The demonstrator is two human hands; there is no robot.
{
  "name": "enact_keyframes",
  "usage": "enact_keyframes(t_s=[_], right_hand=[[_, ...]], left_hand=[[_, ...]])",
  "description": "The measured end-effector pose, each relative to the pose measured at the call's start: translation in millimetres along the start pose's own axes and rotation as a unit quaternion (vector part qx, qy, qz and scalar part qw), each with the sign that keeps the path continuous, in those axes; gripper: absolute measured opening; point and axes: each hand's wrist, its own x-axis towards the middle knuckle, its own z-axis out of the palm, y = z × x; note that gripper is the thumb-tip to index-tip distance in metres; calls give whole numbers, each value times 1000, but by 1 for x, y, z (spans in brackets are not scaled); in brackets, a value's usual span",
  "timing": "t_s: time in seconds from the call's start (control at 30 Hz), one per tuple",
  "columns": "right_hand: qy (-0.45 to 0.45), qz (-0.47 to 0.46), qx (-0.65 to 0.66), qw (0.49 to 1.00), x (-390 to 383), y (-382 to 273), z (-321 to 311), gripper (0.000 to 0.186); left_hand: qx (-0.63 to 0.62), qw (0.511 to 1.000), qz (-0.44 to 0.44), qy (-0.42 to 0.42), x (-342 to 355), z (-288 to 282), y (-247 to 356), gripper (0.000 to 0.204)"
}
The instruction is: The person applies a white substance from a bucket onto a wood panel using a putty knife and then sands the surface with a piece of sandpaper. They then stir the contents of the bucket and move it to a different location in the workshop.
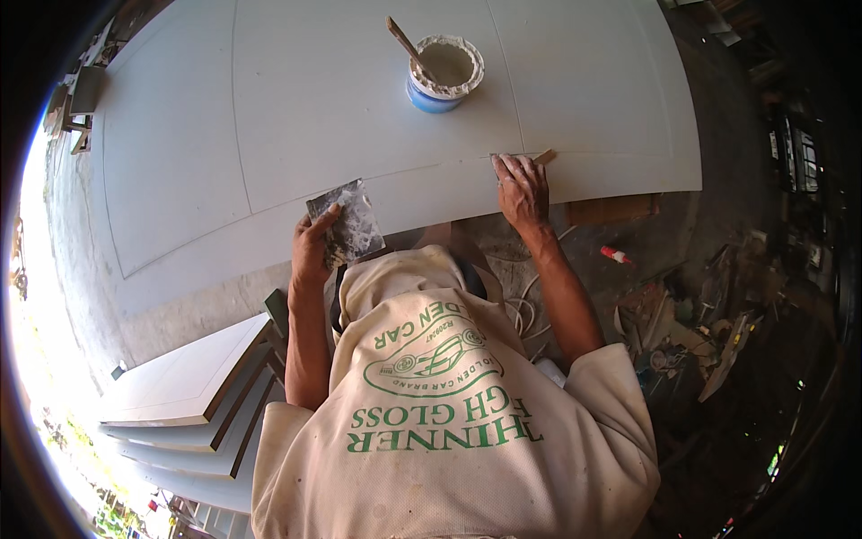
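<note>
- At the near side of the pale panel (359, 108), my right fingers (516, 169) are bent close together around a brown piece (545, 156); its end juts out to the right, the rest hidden beneath my hand.
- My left fingers (325, 218) grip a square plate (361, 235) by its left side, thumb laid on top, the others tucked mostly out of sight.
- The plate is dark, smeared with white across its face; I cannot tell whether it touches the panel's edge.
- The panel lies flat, its smooth surface marked with thin dark lines.
- Farther off on it stands a white-and-blue tub (433, 101), paste caking its rim, a wooden stick (400, 38) leaning inside.
</note>
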Motion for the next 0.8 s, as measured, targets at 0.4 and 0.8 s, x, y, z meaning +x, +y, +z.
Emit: enact_keyframes(t_s=[0.4,0.8], right_hand=[[13,-33,215,976,15,-41,-61,37],[-55,-53,300,951,17,-29,-55,32]], left_hand=[[121,991,4,-49,8,52,5,24],[220,974,39,-39,52,137,-34,28]])
